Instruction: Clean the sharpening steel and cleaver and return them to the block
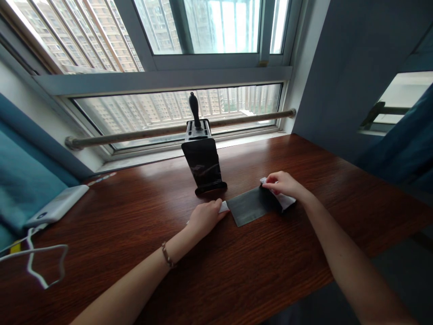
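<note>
A flat dark grey blade (252, 206), shaped like a cleaver, lies on the brown wooden table (270, 266). My left hand (204, 217) is closed round its white handle (223, 206) at the blade's left end. My right hand (282, 183) pinches a white cloth or tissue (287, 201) against the blade's right end. A beaded bracelet sits on my left wrist.
A black knife block (203, 164) stands just behind the blade, with one dark knife handle (194, 110) sticking up from it. A white power bank (57, 205) and its white cable (37, 264) lie at the far left. A metal rail (152, 132) runs along the window behind.
</note>
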Available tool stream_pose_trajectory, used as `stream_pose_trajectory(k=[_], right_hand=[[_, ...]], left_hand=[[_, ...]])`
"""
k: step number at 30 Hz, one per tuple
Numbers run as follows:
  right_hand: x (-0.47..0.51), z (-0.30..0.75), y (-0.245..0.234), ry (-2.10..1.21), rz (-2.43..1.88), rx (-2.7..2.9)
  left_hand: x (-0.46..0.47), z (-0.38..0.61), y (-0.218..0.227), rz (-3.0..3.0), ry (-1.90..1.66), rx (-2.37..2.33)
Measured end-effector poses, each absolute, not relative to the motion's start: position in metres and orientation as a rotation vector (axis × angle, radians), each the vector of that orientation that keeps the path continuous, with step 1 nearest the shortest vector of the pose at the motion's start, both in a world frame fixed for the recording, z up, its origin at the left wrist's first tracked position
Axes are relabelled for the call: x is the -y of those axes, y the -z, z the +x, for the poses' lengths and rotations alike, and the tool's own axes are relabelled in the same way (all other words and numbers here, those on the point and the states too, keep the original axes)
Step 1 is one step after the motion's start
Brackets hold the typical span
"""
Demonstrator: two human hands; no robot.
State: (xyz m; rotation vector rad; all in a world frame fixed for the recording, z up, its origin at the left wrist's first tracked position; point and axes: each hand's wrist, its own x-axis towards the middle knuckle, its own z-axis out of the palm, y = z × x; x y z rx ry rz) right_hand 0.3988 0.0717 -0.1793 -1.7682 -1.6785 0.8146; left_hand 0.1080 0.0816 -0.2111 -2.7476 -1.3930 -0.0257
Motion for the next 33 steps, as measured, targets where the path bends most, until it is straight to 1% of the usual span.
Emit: stream_pose_trajectory(k=[1, 2, 6, 12, 16, 23, 33], right_hand=[[-0.071, 0.396, 0.182, -0.916, -1.8, 1.715], [-0.071, 0.395, 0.184, -0.941, -1.854, 1.752], [-0.074, 0.399, 0.192, -0.733, -2.09, 1.883], [-0.076, 0.405, 0.194, -0.475, -2.316, 1.87], [-0.076, 0.407, 0.194, -0.405, -2.385, 1.837], [-0.077, 0.409, 0.197, -0.473, -2.289, 1.954], [-0.087, 0.424, 0.205, -0.711, -2.153, 1.671]], left_hand=[[-0.082, 0.108, 0.211, -2.749, 0.018, 1.4], [-0.082, 0.108, 0.21, -2.749, 0.01, 1.411], [-0.082, 0.109, 0.208, -2.759, -0.009, 1.429], [-0.082, 0.109, 0.207, -2.76, -0.008, 1.421], [-0.082, 0.108, 0.209, -2.752, 0.014, 1.394], [-0.083, 0.108, 0.212, -2.733, 0.034, 1.394], [-0.082, 0.107, 0.206, -2.779, -0.005, 1.493]])
